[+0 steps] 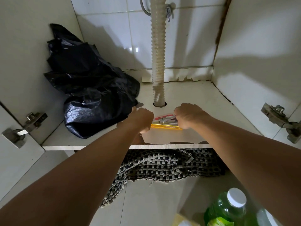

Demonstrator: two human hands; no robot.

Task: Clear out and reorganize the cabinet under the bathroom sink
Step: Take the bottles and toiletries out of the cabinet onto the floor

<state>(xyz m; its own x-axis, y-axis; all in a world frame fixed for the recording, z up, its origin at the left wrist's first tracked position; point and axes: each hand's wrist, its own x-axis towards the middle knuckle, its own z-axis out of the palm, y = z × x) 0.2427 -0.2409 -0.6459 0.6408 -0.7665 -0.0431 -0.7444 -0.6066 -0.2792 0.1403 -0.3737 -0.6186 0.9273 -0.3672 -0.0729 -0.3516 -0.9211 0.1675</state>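
Observation:
Both my hands reach onto the white cabinet floor (203, 101) under the sink. Between them lies a small bundle of tubes and boxes (165, 120): a silver tube, a red-and-white box and a yellow box (164, 127) at the front. My left hand (141, 119) curls around the bundle's left end. My right hand (189, 115) closes over its right end. A crumpled black plastic bag (91, 88) fills the cabinet's left side, just left of my left hand.
A ribbed white drain hose (158, 54) drops through a hole in the floor behind my hands. Door hinges sit at left (31, 121) and right (280, 118). A woven checked mat (162, 167) lies on the tiles below. A green liquid bottle (231, 207) stands near me.

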